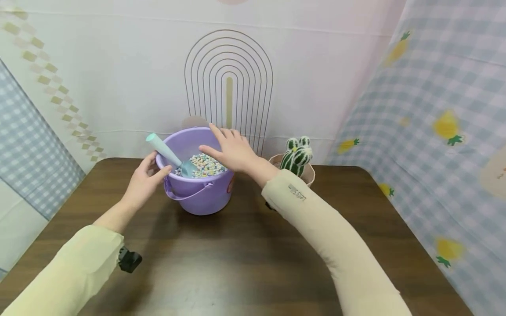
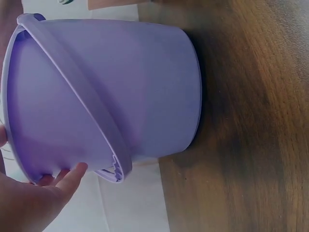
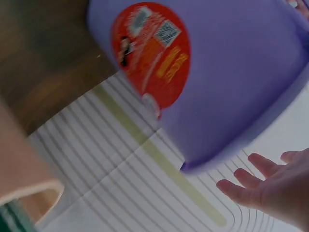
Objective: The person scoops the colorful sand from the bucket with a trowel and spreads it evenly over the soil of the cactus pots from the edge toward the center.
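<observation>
A lilac bucket [image 1: 203, 199] stands on the table, partly filled with small pastel pellets [image 1: 206, 166]. My left hand [image 1: 141, 181] grips its rim on the left, the thumb over the edge and the other fingers [image 2: 71, 181] against the outside wall. A pale turquoise scoop [image 1: 166, 150] leans in the bucket, its blade in the pellets and its handle sticking out over the left rim. At the right rim hovers my right hand [image 1: 236, 151], fingers spread and holding nothing; in the right wrist view they stand just off the rim. The bucket's handle [image 2: 91, 94] hangs down in front.
A knitted cactus [image 1: 296, 159] in a light pot [image 1: 309, 176] stands right of the bucket, partly behind my right forearm. The dark wooden table [image 1: 221, 263] reaches toward me. Patterned cloth [image 1: 130, 87] hangs behind it and at both sides.
</observation>
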Action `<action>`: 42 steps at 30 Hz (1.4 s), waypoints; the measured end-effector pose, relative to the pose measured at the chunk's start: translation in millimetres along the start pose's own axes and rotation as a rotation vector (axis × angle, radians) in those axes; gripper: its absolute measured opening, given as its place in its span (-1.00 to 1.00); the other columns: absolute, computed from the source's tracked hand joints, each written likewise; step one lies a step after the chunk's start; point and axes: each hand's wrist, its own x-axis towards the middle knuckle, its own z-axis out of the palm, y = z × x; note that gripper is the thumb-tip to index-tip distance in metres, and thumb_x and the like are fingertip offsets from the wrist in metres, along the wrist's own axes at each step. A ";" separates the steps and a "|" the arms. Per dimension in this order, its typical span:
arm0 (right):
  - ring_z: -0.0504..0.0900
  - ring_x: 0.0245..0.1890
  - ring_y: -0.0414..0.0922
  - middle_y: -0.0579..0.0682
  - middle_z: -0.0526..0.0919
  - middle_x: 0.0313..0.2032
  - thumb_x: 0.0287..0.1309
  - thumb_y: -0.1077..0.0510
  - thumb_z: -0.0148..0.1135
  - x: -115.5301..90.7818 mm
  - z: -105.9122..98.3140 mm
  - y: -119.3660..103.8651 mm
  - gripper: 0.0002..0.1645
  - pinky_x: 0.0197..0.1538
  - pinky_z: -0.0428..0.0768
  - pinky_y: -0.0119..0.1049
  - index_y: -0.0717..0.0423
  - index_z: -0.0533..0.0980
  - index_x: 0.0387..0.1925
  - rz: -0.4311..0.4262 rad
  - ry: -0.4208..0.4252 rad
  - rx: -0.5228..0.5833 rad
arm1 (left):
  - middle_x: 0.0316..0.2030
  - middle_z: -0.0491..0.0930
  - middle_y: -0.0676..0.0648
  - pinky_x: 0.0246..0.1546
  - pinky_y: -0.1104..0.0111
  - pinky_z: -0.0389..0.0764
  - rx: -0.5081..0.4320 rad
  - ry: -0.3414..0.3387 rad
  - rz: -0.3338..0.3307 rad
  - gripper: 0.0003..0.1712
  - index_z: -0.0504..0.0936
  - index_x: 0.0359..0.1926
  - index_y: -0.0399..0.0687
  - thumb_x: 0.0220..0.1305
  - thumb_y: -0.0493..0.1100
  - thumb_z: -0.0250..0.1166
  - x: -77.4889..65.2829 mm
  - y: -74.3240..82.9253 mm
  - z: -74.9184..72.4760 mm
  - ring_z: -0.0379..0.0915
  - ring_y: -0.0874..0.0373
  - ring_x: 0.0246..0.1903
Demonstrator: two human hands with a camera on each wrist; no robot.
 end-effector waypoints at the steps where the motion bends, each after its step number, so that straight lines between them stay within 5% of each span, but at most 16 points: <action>1: 0.04 0.41 0.04 -0.02 0.10 0.43 0.21 -0.48 -0.28 5.8 2.3 -3.0 -0.07 0.40 0.10 0.08 -0.20 -0.18 0.47 0.000 -0.014 0.011 | 0.34 0.10 -0.43 -0.19 0.76 0.46 -0.015 0.000 -0.006 -0.15 -0.16 0.46 -0.20 0.34 -0.04 0.09 -0.3 0.3 2.0 0.13 -0.29 0.30; 10: 0.00 0.45 0.05 0.05 0.07 0.44 0.31 -0.34 -0.25 39.8 14.5 -17.7 -0.16 0.46 0.04 -0.04 -0.07 -0.11 0.46 -0.040 -0.088 0.227 | 0.36 0.11 -0.37 -0.10 0.50 0.60 -0.115 0.007 -0.030 -0.15 -0.17 0.46 -0.19 0.33 -0.10 0.10 -3.1 6.0 14.6 0.15 -0.20 0.31; 15: 0.15 0.40 -0.03 0.04 0.15 0.41 0.35 -0.23 -0.17 48.9 19.1 -21.6 -0.22 0.44 0.13 -0.16 0.02 -0.03 0.45 -0.100 -0.131 0.332 | 0.37 0.08 -0.35 -0.04 0.36 0.60 -0.152 0.001 -0.042 -0.16 -0.18 0.46 -0.16 0.34 -0.12 0.10 -3.1 8.3 22.4 0.14 -0.19 0.32; 21: 0.31 0.32 -0.07 0.03 0.31 0.33 0.35 -0.10 -0.06 54.5 24.7 -30.8 -0.34 0.35 0.31 -0.24 0.05 0.15 0.38 -0.171 -0.187 0.325 | 0.38 0.08 -0.32 0.05 0.16 0.54 -0.165 -0.013 -0.048 -0.16 -0.18 0.46 -0.17 0.35 -0.13 0.09 -4.0 12.4 31.6 0.14 -0.18 0.32; 27: 0.40 0.20 -0.08 0.05 0.49 0.16 0.29 0.00 0.07 55.6 26.0 -42.3 -0.54 0.29 0.35 -0.26 0.10 0.47 0.15 -0.241 -0.145 0.237 | 0.37 0.10 -0.32 0.07 0.12 0.54 -0.174 -0.009 -0.055 -0.18 -0.15 0.46 -0.12 0.35 -0.14 0.09 -7.4 16.9 35.9 0.15 -0.18 0.32; 31: 0.45 0.16 -0.09 0.05 0.54 0.11 0.27 0.01 0.10 52.8 22.2 -40.8 -0.58 0.26 0.38 -0.31 0.13 0.50 0.09 -0.219 -0.129 0.222 | 0.37 0.11 -0.32 0.10 0.06 0.50 -0.180 -0.016 -0.055 -0.19 -0.16 0.46 -0.13 0.35 -0.14 0.08 -8.3 20.4 39.6 0.16 -0.18 0.32; 36: 0.54 0.06 -0.07 0.10 0.58 0.05 0.31 0.06 0.05 46.0 13.0 -28.8 -0.59 0.14 0.50 -0.32 0.22 0.42 0.08 -0.148 -0.141 0.371 | 0.39 0.07 -0.32 0.13 0.02 0.45 -0.207 -0.024 -0.052 -0.18 -0.17 0.46 -0.17 0.35 -0.16 0.08 -8.1 22.7 41.4 0.12 -0.17 0.34; 42: 0.58 -0.05 -0.04 0.16 0.57 -0.02 0.26 0.09 0.12 41.7 -3.4 -5.9 -0.54 -0.06 0.62 -0.38 0.24 0.34 0.10 0.015 0.019 0.582 | 0.36 0.10 -0.35 -0.01 0.30 0.59 -0.208 -0.022 -0.081 -0.14 -0.16 0.45 -0.22 0.30 -0.19 0.13 -3.2 24.0 35.7 0.18 -0.19 0.29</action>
